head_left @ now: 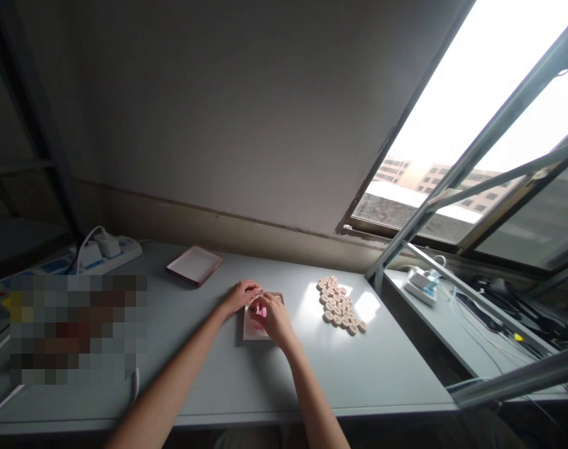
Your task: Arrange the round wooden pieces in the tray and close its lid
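A shallow open box [249,332] lies on the desk in front of me, with a pinkish-red print on its floor. At its far left corner, my left hand [242,295] rests with curled fingers against the edge. My right hand [272,317] reaches over the box, thumb and fingers drawn together; whatever is between them is hidden. A few round pieces [255,299] show near the box's far edge, partly covered by my hands. To the right, several round wooden Chinese chess pieces [340,304] lie in a loose cluster, flat on the desk.
The box lid [194,265] lies inside up at the back left. Power strips with plugs [110,249] stand at the far left, near a blurred patch. A metal frame post [380,274] rises at the desk's right corner. Beyond it, another desk [456,330] holds chargers and cables.
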A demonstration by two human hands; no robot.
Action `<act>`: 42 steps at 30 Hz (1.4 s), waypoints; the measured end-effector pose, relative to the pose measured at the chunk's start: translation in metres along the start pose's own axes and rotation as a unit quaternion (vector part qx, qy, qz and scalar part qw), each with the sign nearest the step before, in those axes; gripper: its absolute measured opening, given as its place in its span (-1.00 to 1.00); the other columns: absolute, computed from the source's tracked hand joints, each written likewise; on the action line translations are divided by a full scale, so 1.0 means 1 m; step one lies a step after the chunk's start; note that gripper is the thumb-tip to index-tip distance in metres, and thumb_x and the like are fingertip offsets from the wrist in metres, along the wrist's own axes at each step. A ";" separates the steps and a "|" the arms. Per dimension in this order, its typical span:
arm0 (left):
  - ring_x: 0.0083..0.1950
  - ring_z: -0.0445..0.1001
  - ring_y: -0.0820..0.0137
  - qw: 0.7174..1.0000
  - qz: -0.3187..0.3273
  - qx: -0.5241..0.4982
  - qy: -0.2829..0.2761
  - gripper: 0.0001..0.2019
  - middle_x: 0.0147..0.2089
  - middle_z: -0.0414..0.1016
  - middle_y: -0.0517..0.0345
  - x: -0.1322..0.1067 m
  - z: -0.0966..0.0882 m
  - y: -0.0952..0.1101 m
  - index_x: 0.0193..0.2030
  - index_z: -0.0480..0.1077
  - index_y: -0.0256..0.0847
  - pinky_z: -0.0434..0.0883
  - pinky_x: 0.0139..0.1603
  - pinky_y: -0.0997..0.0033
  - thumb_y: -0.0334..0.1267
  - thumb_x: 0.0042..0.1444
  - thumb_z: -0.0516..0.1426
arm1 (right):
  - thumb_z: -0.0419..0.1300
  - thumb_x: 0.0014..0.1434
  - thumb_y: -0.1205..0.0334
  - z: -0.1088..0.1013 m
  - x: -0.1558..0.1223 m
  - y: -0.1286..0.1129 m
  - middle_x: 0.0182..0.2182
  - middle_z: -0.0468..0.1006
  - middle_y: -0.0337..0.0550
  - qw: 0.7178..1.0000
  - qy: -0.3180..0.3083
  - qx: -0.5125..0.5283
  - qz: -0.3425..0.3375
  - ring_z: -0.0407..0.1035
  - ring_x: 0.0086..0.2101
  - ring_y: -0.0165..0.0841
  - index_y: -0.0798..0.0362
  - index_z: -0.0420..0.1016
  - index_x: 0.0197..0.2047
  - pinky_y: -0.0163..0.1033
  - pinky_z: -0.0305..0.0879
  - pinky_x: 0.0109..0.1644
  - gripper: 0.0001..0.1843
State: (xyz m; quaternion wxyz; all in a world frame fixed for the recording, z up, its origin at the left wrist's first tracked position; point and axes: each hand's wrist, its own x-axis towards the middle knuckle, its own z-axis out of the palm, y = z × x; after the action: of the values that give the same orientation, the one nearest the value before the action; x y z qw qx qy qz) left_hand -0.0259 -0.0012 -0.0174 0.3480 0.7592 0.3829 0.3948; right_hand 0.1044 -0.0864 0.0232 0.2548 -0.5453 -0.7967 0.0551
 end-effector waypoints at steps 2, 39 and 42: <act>-0.12 0.36 0.38 1.000 0.008 0.007 0.018 -0.76 -0.22 0.46 0.08 -0.001 0.000 0.002 -0.35 0.44 -0.25 0.25 -0.01 0.44 -0.16 0.04 0.03 | 0.17 0.03 0.26 0.009 0.004 -0.007 -0.30 0.47 -0.21 0.999 0.003 -0.041 0.005 0.33 -0.26 -0.33 -0.01 0.40 -0.29 -0.31 0.17 -0.24 -0.88; -0.04 0.33 0.33 1.000 -0.007 0.006 -0.023 -0.76 -0.13 0.41 0.06 -0.007 -0.003 0.002 -0.22 0.41 -0.22 0.23 0.02 0.37 -0.21 -0.03 0.08 | 0.15 0.08 0.21 -0.005 -0.011 0.009 -0.30 0.49 -0.30 0.997 0.034 -0.063 -0.004 0.28 -0.22 -0.32 -0.17 0.41 -0.18 -0.25 0.03 -0.19 -0.80; -0.08 0.36 0.36 0.999 -0.011 -0.023 -0.022 -0.66 -0.10 0.39 0.05 -0.008 -0.004 0.004 -0.06 0.32 -0.21 0.28 -0.03 0.39 -0.20 -0.02 0.07 | 0.07 0.13 0.18 -0.014 -0.016 0.019 -0.31 0.49 -0.26 0.997 0.060 -0.043 0.009 0.30 -0.27 -0.36 -0.12 0.38 -0.11 -0.27 0.05 -0.20 -0.77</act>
State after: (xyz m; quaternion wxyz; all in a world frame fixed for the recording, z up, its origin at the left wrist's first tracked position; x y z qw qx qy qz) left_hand -0.0310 -0.0091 -0.0152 0.3777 0.7554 0.3743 0.3830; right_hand 0.1316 -0.0962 0.0230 0.2781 -0.5649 -0.7768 -0.0102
